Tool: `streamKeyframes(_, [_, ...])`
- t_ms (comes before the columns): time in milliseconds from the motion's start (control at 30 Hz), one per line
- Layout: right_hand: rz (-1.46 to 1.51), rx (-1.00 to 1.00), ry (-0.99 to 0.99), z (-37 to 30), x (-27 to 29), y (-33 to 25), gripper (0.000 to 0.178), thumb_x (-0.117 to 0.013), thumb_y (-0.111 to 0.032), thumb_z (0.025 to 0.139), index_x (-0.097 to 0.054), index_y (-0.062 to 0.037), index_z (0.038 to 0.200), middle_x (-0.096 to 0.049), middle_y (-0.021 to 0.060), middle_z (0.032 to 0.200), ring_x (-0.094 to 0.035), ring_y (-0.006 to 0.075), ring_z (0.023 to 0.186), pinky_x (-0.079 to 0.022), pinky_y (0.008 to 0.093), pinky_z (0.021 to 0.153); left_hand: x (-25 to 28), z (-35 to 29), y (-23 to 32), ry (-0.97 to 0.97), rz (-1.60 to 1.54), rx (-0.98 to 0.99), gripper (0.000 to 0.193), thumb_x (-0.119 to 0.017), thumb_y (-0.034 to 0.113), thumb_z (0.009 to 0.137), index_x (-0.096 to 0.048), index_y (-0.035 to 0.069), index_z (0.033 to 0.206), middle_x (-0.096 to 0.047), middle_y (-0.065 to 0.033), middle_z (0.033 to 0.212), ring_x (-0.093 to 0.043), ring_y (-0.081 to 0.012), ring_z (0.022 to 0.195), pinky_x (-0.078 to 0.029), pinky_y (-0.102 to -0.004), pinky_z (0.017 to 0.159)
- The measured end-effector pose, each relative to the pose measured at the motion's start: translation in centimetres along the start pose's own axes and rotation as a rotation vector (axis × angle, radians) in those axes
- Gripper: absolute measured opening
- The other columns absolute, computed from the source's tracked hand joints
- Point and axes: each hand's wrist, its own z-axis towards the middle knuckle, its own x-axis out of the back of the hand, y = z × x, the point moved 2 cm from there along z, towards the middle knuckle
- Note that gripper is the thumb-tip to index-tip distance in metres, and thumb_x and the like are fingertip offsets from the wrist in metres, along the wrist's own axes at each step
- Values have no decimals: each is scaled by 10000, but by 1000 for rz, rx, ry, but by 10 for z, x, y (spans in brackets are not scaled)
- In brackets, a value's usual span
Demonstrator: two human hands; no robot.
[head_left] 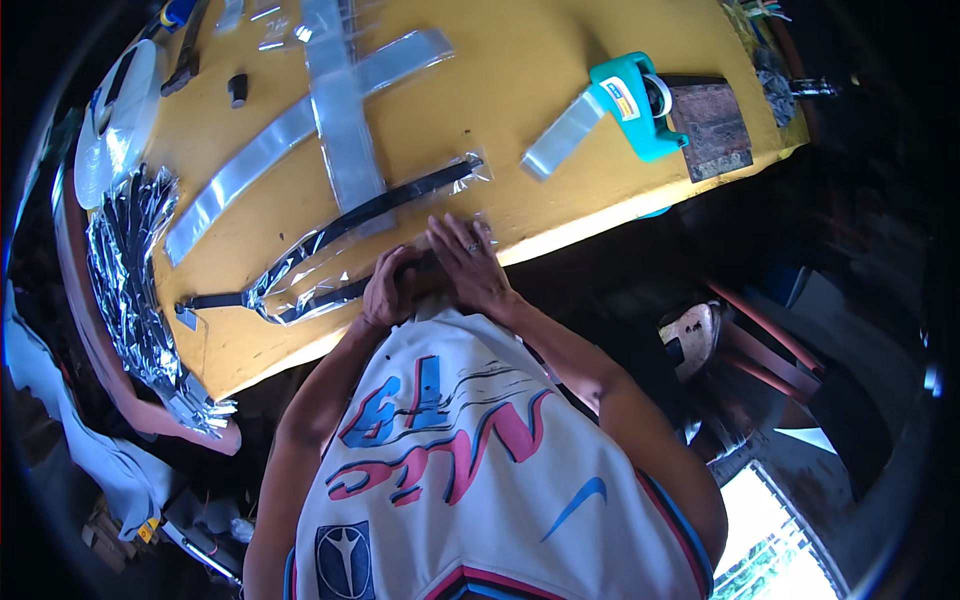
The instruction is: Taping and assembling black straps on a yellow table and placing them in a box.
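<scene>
Clear plastic sleeves [300, 275] holding long black strips are laid on the yellow tabletop [520, 90], at its near edge, well apart from the teal tape dispenser [632, 105] and on the person's left of it. The nearest black strip [345, 293] is gripped at its near end by the left hand [388, 293], whose fingers are curled closed around it. The right hand [470, 262] is laid flat just beside the left hand, palm down with fingers spread, and is pressed on the sleeve end at the tabletop's edge; nothing is seen to be clasped in it. A ring is worn on one of its fingers. A second sleeved black strip [420, 187] is stretched between the hands and the dispenser, nearer the hands. Farther from the dispenser, two clear tape bands [335, 110] are crossed over each other on the tabletop. A clear strip [562, 135] is seen touching the dispenser's left side, and a brown block [712, 125] is set against its right. Far to the left of the dispenser, a pile of shiny crinkled wrappers [130, 270] is heaped along the tabletop's edge, with a white roll [118, 120] beyond it.
</scene>
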Motion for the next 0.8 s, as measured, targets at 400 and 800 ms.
streamKeyframes(400, [-1, 39, -76, -10, -4, -2, 698, -535, -469, 964, -397, -43, 1500, -295, 91, 1629, -223, 252, 1520, -162, 545, 1209, 33, 6, 14, 333, -334, 591, 535, -535, -8, 992, -291, 17, 1467, -631, -128, 961, -623, -164, 793, -514, -292, 717])
streamKeyframes(800, [-5, 79, -60, -10, -10, 6, 704, -556, -500, 951, -439, -52, 1482, -322, 71, 1622, -251, 239, 1513, -129, 547, 1213, 40, -8, 16, 151, -183, 742, 519, -542, 54, 1003, -314, 46, 1469, -639, -131, 878, -620, -178, 752, -517, -333, 699])
